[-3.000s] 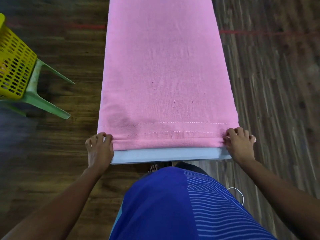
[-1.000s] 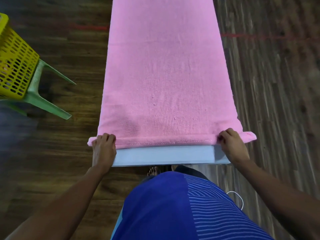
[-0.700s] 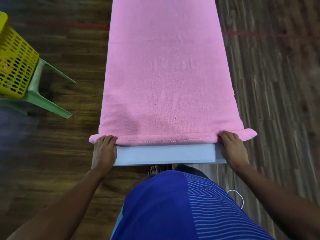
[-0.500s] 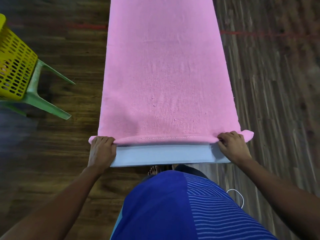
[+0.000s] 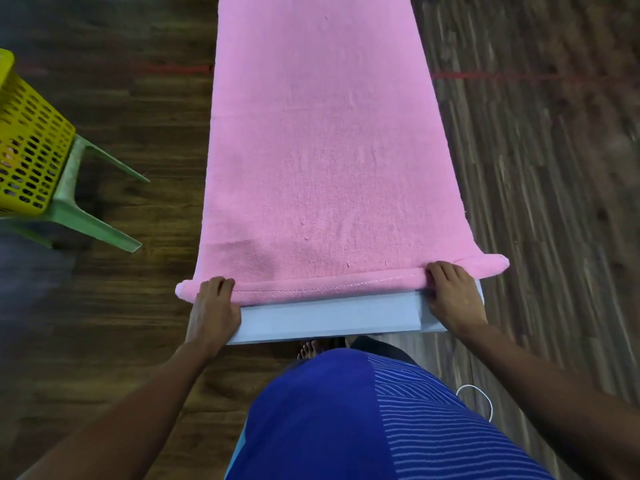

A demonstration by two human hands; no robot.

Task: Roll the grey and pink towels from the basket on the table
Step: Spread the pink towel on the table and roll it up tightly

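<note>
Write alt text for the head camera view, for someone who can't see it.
The left hand and right hand grip the rolled near edge of a pink towel spread along a narrow pale table. A yellow basket sits on a green chair at the left, above a wooden floor.

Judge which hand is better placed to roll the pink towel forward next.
Left hand, marginally: its fingers curl over the roll of the pink towel near its end. The right hand grips further in. Both probably needed.
</note>
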